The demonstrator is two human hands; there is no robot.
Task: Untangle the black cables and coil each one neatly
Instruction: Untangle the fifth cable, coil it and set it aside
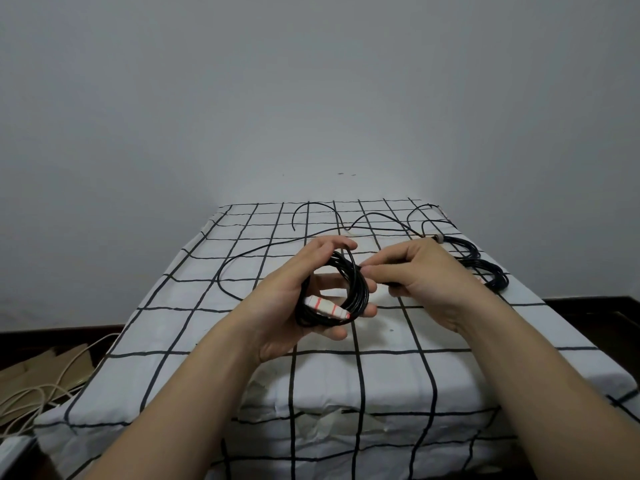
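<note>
One cable coiled, another partway.
Left hand (287, 306) grips black coil (360, 289) (white red-striped tag on it); right hand (426, 285) pinches its feed strand. Loose tail (220, 277) beyond left hand remains; finished coil (498, 280) lies past right hand.

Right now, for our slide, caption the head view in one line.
Left hand holds a black coil while the right hand pinches it above the checked sheet.
</note>
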